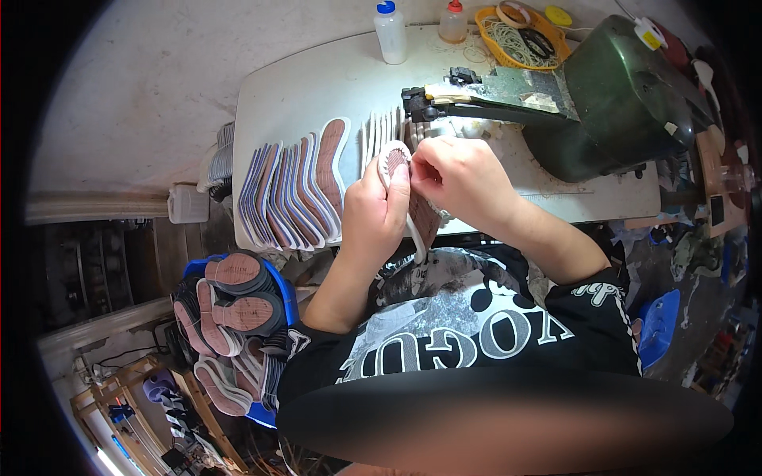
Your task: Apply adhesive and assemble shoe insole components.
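A shoe sole (425, 220) with a reddish-brown face and a white rim is upright in my left hand (373, 213). My left thumb presses on its face near the upper end, with the fingers behind it. Close against the sole's right edge, my right hand (460, 173) is closed in a pinch; what its fingertips hold is too small or hidden to make out. On the table to the left, a row of brown soles (333, 163) with white and bluish rims leans together. Just behind my hands stands a row of pale soles (382, 127), partly covered by them.
A dark green machine (611, 103) reaches its arm (484, 99) over the white table (294, 83). Along the back are a blue-capped bottle (390, 36), a red-capped bottle (453, 24) and a yellow basket (508, 59) of cords. A blue tub (287, 289) of soles stands lower left.
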### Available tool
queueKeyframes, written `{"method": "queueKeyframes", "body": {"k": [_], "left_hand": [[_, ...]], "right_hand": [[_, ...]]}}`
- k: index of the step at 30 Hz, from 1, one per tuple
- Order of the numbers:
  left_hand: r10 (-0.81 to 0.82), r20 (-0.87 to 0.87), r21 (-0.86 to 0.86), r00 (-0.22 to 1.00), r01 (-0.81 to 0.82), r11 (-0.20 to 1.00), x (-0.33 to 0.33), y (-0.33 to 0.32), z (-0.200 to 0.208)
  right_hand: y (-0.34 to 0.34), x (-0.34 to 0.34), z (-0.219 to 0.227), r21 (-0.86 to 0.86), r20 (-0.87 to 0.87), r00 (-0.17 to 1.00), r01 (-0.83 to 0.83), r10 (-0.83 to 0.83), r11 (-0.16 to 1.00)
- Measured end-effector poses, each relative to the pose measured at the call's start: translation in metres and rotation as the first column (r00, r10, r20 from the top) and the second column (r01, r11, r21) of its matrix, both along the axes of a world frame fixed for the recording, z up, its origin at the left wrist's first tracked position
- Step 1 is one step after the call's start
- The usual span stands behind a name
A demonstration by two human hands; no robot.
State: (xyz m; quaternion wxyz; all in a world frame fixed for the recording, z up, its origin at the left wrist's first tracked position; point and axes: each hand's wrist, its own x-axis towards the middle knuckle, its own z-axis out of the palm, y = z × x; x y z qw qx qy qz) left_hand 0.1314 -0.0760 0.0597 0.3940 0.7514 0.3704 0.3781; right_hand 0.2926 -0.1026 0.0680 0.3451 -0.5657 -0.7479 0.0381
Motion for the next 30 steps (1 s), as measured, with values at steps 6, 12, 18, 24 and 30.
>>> {"method": "queueKeyframes", "body": {"k": [6,12,18,24,30], "left_hand": [[0.055,0.080,-0.028,0.995,-0.053,0.998,-0.005,0.000,0.000],[0.029,-0.022,-0.044,0.999,-0.030,0.999,-0.004,-0.003,0.008],[0.060,-0.099,0.063,0.993,-0.054,0.997,-0.008,0.000,0.003],[0.091,0.021,0.050,0.996,-0.092,0.994,-0.008,0.000,0.003],[0.022,-0.069,-0.071,0.997,-0.027,0.997,-0.016,0.006,0.007]], "right_hand": [[0.002,0.010,0.005,-0.245,-0.576,0.815,-0.101,-0.061,0.964],[0.002,0.003,0.007,-0.008,-0.168,0.972,-0.170,0.166,0.985],[0.009,0.000,0.007,-0.087,-0.008,0.992,-0.123,0.123,0.989],[0.013,0.002,-0.017,-0.324,-0.860,0.501,-0.399,-0.092,0.858],[0.025,0.016,0.010,-0.231,-0.177,0.937,-0.337,0.301,0.913]]}}
